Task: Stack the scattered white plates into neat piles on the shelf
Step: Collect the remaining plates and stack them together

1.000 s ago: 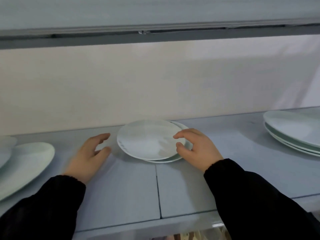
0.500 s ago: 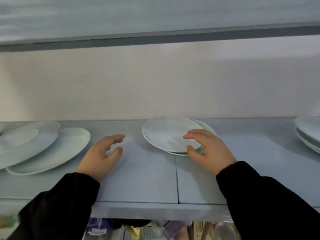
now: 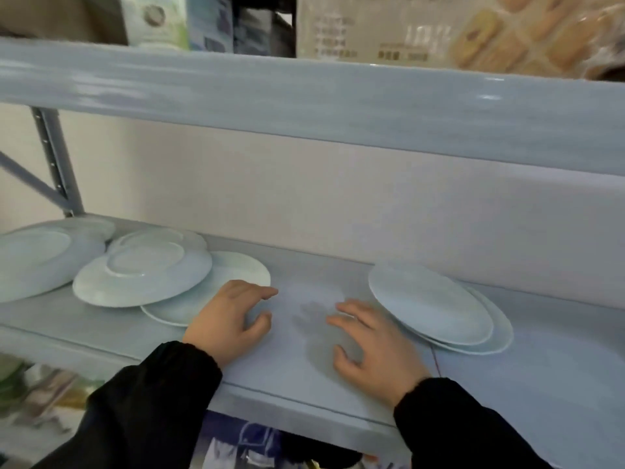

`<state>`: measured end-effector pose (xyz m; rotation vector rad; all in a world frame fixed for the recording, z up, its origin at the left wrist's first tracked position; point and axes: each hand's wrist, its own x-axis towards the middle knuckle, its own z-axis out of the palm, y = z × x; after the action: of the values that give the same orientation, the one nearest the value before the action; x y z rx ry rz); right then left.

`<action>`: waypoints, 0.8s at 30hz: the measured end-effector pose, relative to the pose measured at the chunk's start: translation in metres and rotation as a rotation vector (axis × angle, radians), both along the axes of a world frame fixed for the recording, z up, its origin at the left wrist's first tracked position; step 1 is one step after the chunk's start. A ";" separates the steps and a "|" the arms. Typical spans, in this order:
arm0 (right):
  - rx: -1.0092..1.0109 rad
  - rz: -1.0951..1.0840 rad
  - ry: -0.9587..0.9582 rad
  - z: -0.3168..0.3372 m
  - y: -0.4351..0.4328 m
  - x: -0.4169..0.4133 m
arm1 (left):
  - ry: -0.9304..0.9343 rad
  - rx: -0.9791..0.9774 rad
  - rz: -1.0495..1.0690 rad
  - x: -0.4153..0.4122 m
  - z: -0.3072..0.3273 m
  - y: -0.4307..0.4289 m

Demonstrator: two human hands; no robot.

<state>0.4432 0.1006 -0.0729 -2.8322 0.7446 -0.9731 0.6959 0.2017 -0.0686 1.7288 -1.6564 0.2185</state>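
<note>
Two white plates lie stacked, slightly offset, on the grey shelf at the right. My right hand hovers just left of them, fingers spread and empty, not touching them. At the left lies a loose heap of white plates: an upside-down plate overlaps a lower plate, with larger plates behind. My left hand rests with loosely bent fingers over the near edge of the lower plate, holding nothing.
The upper shelf's beam runs low overhead, with boxes standing on it. A metal upright stands at the far left. Packaged goods show on the shelf below. Bare shelf lies between my hands.
The view swung left and up. My right hand let go of the two stacked plates and moved left. My left hand moved toward the heap of plates at the left.
</note>
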 end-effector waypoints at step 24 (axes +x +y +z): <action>0.101 -0.009 0.246 0.003 0.037 0.170 | -0.054 -0.077 0.018 0.043 -0.007 0.017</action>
<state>0.6134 0.1378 -0.0699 -2.8922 0.8022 -0.5741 0.7393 0.2191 -0.0760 1.6945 -1.6494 0.3359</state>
